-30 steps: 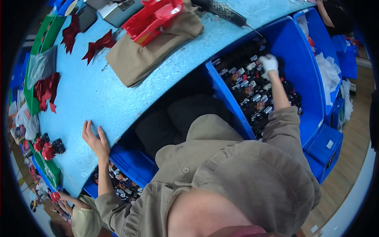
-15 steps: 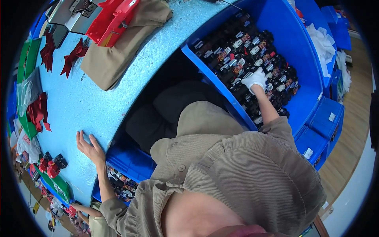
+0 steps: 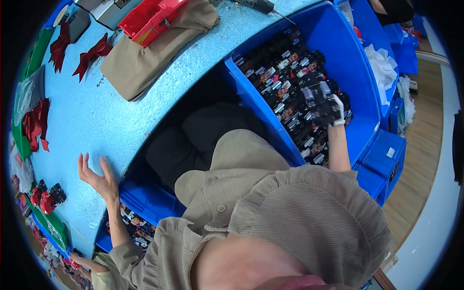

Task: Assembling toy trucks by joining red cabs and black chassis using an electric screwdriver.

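Change: half a second earlier our white-gloved right hand (image 3: 338,110) was down on the pile with no lifted part visible; now we had a black assembly (image 3: 316,99) with silver-grey bits gripped in its fingers, over the parts pile (image 3: 270,87) inside the blue bin (image 3: 353,53). It was motion-blurred, so we lost finer detail. We read that as a pick made, part not yet clear of the bin. Our bare left hand (image 3: 99,181) held nothing: fingers spread, at the table (image 3: 67,121) edge left of the bin. Couldn't tell how firmly it rested.

Labels: we saw a white label (image 3: 390,152) on the blue crate (image 3: 379,145) right of the bin, red print on a plastic bag (image 3: 21,171) far left of it. Neither was legible to us.
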A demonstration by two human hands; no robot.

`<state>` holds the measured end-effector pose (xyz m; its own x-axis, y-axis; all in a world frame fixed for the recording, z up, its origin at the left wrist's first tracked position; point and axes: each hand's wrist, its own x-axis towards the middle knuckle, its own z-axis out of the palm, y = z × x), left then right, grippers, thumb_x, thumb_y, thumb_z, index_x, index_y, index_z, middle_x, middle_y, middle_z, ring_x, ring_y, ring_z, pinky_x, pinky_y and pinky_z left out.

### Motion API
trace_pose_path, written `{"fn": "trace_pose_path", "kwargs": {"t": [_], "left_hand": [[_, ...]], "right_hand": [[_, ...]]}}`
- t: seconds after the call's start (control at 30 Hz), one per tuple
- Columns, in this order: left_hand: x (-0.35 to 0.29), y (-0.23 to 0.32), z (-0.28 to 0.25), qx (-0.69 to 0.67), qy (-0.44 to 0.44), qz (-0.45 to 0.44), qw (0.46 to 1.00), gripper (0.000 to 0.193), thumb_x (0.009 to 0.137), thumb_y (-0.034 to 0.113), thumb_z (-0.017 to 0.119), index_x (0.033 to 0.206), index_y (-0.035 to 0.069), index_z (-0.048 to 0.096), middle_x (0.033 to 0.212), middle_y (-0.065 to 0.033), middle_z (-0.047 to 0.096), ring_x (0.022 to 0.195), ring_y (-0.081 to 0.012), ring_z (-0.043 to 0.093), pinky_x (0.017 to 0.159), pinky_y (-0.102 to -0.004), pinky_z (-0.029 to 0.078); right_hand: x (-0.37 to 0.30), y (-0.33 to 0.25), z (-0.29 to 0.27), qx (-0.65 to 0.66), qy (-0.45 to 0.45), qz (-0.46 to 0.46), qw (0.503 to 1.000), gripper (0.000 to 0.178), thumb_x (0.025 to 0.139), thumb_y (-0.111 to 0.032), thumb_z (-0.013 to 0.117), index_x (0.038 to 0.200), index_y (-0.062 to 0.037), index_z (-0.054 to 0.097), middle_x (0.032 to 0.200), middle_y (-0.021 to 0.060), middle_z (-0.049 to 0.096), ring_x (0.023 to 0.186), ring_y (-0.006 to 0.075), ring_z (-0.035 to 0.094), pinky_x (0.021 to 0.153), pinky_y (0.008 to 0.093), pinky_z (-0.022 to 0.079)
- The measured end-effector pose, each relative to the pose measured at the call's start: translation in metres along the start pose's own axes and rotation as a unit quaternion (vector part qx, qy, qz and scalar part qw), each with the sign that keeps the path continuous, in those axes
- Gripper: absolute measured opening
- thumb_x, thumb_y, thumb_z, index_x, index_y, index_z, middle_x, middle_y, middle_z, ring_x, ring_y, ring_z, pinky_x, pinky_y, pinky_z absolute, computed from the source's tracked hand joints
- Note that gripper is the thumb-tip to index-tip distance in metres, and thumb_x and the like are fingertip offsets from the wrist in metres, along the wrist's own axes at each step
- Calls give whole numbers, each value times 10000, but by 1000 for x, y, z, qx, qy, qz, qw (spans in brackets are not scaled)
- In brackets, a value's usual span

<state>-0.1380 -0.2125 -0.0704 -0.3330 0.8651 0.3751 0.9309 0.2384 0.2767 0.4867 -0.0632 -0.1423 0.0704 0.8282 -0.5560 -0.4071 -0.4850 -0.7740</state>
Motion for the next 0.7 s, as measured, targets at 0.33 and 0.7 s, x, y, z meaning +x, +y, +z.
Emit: {"fn": "trace_pose_path", "kwargs": {"t": [0.33, 0.7], "left_hand": [[107, 199, 8, -399, -28, 235, 886, 703, 576, 79, 774, 1209, 67, 468, 1265, -158, 408, 1189, -337, 357, 985, -431, 314], [143, 132, -13, -163, -114, 221, 955, 80, 661, 52, 676, 714, 41, 617, 892, -82, 473, 896, -277, 435, 782, -372, 410]], "right_hand": [[-74, -81, 241, 77, -452, 74, 886, 684, 754, -264, 620, 1320, -7, 336, 1240, 192, 475, 1082, 333, 521, 875, 404, 466], [-40, -62, 387, -600, -650, -290, 364, 604, 592, 20, 647, 1174, -37, 498, 1117, 145, 553, 1019, 294, 556, 841, 370, 452]]}}
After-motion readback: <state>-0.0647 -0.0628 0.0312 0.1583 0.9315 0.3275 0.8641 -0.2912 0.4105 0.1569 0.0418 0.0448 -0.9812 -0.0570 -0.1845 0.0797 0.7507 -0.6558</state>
